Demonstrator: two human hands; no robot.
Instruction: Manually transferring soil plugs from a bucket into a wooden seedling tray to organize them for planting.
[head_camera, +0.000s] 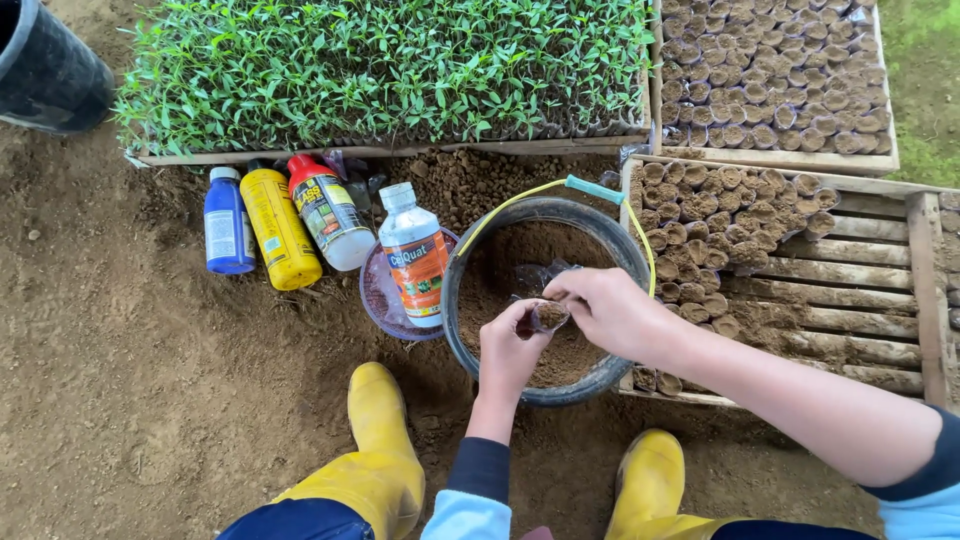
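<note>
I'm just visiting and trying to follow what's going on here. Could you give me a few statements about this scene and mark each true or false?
1. The left hand holds a small clear bag of soil over the bucket. True.
2. The bucket is full of water. False: it holds brown soil.
3. The person wears yellow boots. True.
4. The seedling tray is bare soil. False: it is thick with green seedlings.
5. The right hand grips the blue bottle. False: it is at the small bag.
</note>
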